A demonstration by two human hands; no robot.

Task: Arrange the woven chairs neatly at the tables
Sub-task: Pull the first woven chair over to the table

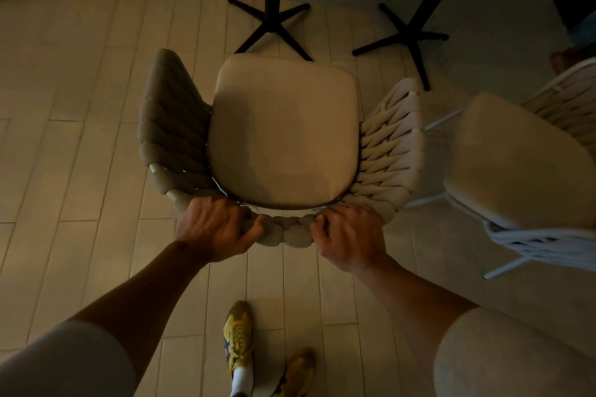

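Gripping the chair by the top of its woven back, we close both hands on the rim: left hand and right hand sit level, equally near. Its seat runs straight away from the grip toward the table base, front edge just short of the base's feet. We judge a straight push tucks it in. A second chair stands to the right. No legible writing.
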